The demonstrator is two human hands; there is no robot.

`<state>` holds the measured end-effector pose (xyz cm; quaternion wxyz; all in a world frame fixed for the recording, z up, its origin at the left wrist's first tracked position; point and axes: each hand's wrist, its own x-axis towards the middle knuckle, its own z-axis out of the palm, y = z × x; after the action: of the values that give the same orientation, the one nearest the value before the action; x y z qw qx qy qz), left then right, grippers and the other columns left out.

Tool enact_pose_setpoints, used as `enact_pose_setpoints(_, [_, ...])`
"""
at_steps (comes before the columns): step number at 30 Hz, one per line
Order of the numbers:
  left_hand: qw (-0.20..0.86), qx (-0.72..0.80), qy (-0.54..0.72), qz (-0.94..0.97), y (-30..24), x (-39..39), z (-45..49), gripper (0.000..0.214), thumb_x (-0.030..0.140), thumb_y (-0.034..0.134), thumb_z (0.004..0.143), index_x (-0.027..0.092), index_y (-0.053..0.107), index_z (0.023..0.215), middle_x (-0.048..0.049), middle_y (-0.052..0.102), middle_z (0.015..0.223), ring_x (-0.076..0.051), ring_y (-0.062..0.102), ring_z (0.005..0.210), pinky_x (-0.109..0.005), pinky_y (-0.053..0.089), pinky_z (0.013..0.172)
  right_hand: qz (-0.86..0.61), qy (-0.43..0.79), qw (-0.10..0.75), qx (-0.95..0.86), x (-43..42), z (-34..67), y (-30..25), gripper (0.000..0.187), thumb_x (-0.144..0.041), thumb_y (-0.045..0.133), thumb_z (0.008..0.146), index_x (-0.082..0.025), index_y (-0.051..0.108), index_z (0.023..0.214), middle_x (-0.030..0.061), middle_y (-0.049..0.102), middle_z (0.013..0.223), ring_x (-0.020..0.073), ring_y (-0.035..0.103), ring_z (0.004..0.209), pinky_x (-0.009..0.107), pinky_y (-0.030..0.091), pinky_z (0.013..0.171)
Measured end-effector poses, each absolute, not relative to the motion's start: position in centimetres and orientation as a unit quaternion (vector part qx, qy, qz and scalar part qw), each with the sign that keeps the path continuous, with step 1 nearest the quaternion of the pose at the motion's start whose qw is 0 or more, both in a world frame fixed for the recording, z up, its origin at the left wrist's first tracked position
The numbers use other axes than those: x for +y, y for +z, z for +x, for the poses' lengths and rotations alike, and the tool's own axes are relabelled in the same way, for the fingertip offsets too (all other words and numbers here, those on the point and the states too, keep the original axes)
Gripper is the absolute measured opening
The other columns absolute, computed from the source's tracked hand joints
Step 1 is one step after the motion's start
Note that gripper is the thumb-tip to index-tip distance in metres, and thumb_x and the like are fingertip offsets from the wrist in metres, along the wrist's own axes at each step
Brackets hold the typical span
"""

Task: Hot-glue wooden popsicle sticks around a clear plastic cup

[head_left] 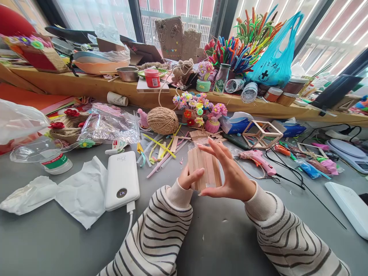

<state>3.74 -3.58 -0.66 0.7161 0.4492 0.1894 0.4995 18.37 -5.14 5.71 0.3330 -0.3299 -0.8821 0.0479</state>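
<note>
A small panel of craft sticks (207,168), laid side by side, is held above the grey table. My left hand (189,177) grips its left side, the thumb lying across the front and the other fingers mostly hidden behind. On the right of the panel is my right hand (230,172), its thumb and fingers spread apart. The fingertips reach along the upper edge and the thumb lies near the lower edge; whether they press on it I cannot tell. Behind the panel lie loose flat wooden sticks (198,134).
A white power bank (122,180) with a cable stands left beside crumpled paper (83,193). To the right lie a pink glue gun (258,161) with its black cord and a wooden stick frame (263,134). A twine ball (162,120) and crocheted flowers (191,101) sit behind.
</note>
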Motion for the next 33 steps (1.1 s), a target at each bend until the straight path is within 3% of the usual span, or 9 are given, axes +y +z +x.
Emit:
enact_pose_setpoints(7, [0.783, 0.176, 0.462, 0.377, -0.4, -4.1, 4.2, 0.052, 0.044, 0.061, 0.068, 0.018, 0.055, 0.112, -0.0081, 0.061, 0.110, -0.034, 0.043, 0.116, -0.049, 0.034, 0.097, -0.362, 0.080, 0.314, -0.874, -5.0, 18.1, 5.7, 0.107, -0.053, 0.066, 0.060, -0.019, 0.003, 0.139, 0.0107, 0.044, 0.131, 0.0263, 0.026, 0.128, 0.050, 0.016, 0.106])
enact_pose_setpoints(12, [0.796, 0.167, 0.468, 0.345, -0.4, -4.5, 4.4, 0.048, 0.043, 0.055, 0.074, 0.017, 0.054, 0.115, -0.0071, 0.061, 0.110, -0.031, 0.044, 0.117, -0.045, 0.033, 0.099, -0.367, 0.112, 0.312, -0.869, -4.8, 18.0, 5.7, 0.107, -0.052, 0.066, 0.061, -0.019, 0.000, 0.139, 0.0114, 0.043, 0.131, 0.0261, 0.027, 0.128, 0.051, 0.017, 0.105])
enact_pose_setpoints(18, [0.789, 0.172, 0.471, 0.354, 0.1, -4.8, 4.2, 0.048, 0.044, 0.059, 0.070, 0.018, 0.057, 0.111, -0.0074, 0.062, 0.108, -0.033, 0.048, 0.111, -0.047, 0.034, 0.097, -0.337, 0.113, 0.322, -0.877, -4.6, 18.3, 5.8, 0.108, -0.051, 0.067, 0.060, -0.021, 0.000, 0.139, 0.0107, 0.042, 0.133, 0.0261, 0.026, 0.129, 0.047, 0.021, 0.105])
enact_pose_setpoints(21, [0.789, 0.181, 0.479, 0.340, 0.6, -5.0, 4.3, 0.044, 0.045, 0.052, 0.075, 0.017, 0.058, 0.108, -0.0086, 0.059, 0.113, -0.033, 0.046, 0.114, -0.047, 0.033, 0.098, -0.320, 0.113, 0.331, -0.881, -4.5, 18.7, 5.8, 0.109, -0.051, 0.069, 0.059, -0.021, 0.002, 0.139, 0.0111, 0.040, 0.134, 0.0262, 0.029, 0.128, 0.046, 0.021, 0.105])
enact_pose_setpoints(29, [0.758, 0.211, 0.499, 0.364, 0.2, -4.5, 4.3, 0.067, 0.042, 0.062, 0.066, 0.018, 0.041, 0.125, -0.0092, 0.058, 0.113, -0.034, 0.047, 0.112, -0.048, 0.035, 0.095, -0.302, 0.103, 0.339, -0.885, -4.4, 18.8, 5.5, 0.109, -0.052, 0.069, 0.058, -0.021, 0.002, 0.139, 0.0130, 0.040, 0.134, 0.0280, 0.029, 0.128, 0.049, 0.022, 0.104])
enact_pose_setpoints(33, [0.758, 0.202, 0.490, 0.381, 0.1, -4.3, 4.0, 0.061, 0.042, 0.063, 0.065, 0.018, 0.046, 0.119, -0.0084, 0.060, 0.103, -0.034, 0.051, 0.104, -0.044, 0.041, 0.086, -0.299, 0.086, 0.322, -0.894, -4.6, 18.9, 5.6, 0.108, -0.053, 0.067, 0.059, -0.020, 0.002, 0.139, 0.0123, 0.040, 0.134, 0.0276, 0.025, 0.130, 0.049, 0.018, 0.106])
